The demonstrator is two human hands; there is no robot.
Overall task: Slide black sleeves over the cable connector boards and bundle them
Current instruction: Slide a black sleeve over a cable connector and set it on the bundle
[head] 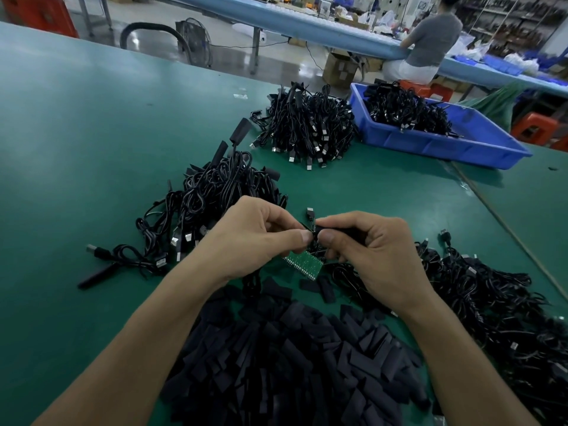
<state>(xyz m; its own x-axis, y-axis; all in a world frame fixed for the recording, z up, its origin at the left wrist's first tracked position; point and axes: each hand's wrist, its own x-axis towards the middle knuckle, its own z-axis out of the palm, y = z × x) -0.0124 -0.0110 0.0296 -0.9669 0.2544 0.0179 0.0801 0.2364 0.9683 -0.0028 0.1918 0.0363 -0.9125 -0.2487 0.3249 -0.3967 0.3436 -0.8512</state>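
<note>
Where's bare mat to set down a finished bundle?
Free: wide mat left of the left cable pile; a patch between the far cable pile, blue bin and right hand. Crowded: sleeve heap near, right cable pile.

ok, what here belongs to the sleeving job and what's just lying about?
Job: left hand, right hand, black sleeve, green connector board, loose sleeve pile, cable heaps, blue bin of cables.
Lying about: floor fan, cardboard box, orange stools, far bench.
</note>
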